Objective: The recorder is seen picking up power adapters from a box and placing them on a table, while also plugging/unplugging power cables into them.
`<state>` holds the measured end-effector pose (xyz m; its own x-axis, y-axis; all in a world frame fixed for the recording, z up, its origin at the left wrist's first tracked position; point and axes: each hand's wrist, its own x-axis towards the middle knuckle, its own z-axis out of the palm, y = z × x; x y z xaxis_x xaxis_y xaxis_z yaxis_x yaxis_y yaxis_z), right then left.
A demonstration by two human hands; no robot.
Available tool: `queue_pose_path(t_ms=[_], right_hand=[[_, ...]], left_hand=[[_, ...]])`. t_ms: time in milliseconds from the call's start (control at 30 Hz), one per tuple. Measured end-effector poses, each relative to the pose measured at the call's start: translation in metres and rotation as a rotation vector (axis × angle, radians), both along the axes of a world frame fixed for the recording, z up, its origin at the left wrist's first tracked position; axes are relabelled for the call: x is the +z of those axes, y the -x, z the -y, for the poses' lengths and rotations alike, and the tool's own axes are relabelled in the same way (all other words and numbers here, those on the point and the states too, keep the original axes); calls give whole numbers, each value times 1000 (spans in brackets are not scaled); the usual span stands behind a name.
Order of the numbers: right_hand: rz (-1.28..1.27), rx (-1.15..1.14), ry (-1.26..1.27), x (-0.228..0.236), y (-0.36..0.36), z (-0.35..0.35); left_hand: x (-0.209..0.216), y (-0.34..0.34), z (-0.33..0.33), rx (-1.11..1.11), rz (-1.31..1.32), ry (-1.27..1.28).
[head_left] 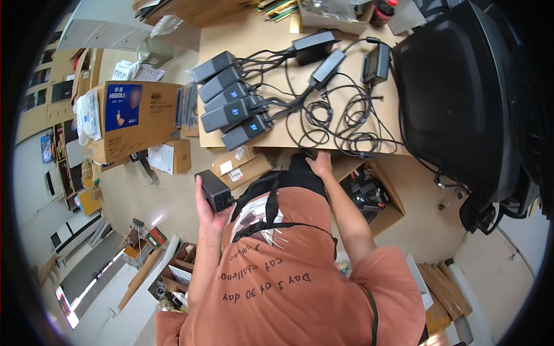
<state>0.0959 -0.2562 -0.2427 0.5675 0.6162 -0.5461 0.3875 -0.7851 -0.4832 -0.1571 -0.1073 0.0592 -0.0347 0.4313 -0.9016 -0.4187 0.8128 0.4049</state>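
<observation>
My left hand [211, 215] is wrapped round a black block-shaped device [214, 189], which looks like a power bank, held left of my body below the table's edge. My right hand [321, 165] is closed at the front edge of the table, over my lap. A small dark thing [311, 154] shows at its fingertips, too little of it to name. Several similar dark power banks [226, 115] lie in a slanted row on the table's left part, some with lit blue displays. Black cables [279, 109] run from them to black adapters [314, 46].
Looped black cables [349, 130] spread over the table [277, 75]. A large black monitor [461, 98] stands at its right. Cardboard boxes [144, 118] sit on the floor at left. Under the table, an open carton [384, 202] holds dark items. A bottle with a red cap [383, 11] is at the back.
</observation>
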Motion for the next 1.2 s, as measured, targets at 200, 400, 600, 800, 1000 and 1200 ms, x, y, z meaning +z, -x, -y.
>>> queue_pose_path(t_ms=[200, 400, 600, 800, 1000, 1200], right_hand=[[-414, -189, -121, -20, 2, -2], [-889, -558, -358, 104, 20, 35], [-1454, -913, -767, 204, 48, 1], [-1492, -971, -700, 220, 63, 3], [-1141, -935, -507, 206, 39, 28], [-801, -696, -223, 194, 5, 33]], left_hand=[[-1, 31, 6, 53, 44, 64], [-24, 77, 3, -29, 182, 57], [-74, 73, -5, -422, 853, 243], [-87, 11, 9, -240, 939, 19], [-84, 63, -19, -228, 507, -377], [-72, 137, -39, -31, 323, -423]])
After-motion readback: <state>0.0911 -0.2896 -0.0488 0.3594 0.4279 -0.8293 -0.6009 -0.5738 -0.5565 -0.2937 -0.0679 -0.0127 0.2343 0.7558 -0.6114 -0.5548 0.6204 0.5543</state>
